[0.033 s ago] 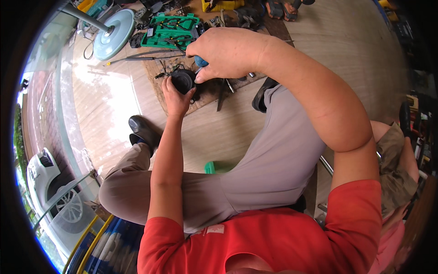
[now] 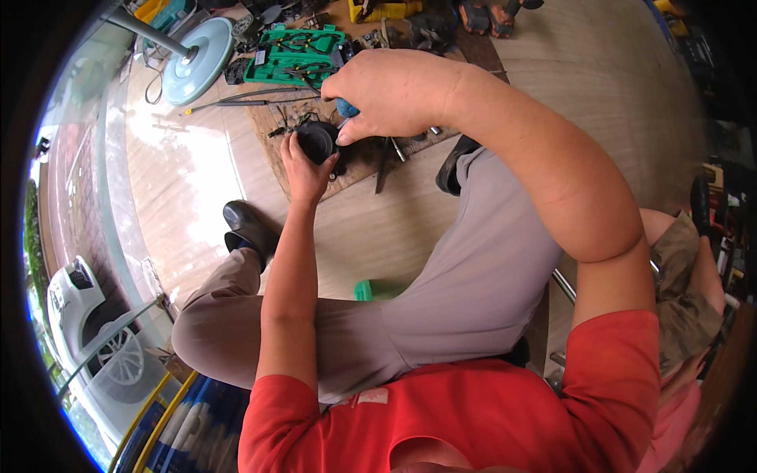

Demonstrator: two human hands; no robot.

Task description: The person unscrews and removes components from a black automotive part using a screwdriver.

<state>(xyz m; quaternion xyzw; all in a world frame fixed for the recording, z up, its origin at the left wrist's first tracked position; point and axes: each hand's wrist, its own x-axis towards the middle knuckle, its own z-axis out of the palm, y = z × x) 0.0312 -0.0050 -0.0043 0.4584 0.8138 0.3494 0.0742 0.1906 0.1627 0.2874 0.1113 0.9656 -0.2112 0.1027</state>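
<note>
My left hand (image 2: 306, 172) is closed round the near left side of a black round cup-like part (image 2: 317, 143), thumb on its right side and fingers on its left. Just right of it, my right hand (image 2: 378, 98) wraps a blue-handled screwdriver (image 2: 345, 108). A short bit of its shaft shows beside the part's rim; my fingers cover the rest, and where the tip ends is hidden. Both hands are over a worn wooden board (image 2: 272, 162) on the floor. Thin wires and small connectors (image 2: 290, 124) lie against the part's far side.
Beyond the board lies an open green tool case (image 2: 292, 55) with pliers. Left of it stands a pale blue round base (image 2: 197, 67) with a pole. Black cables (image 2: 244, 100), metal rods (image 2: 386, 162) and orange-black power tools (image 2: 489, 17) lie about. Another person's leg (image 2: 686, 252) is at right.
</note>
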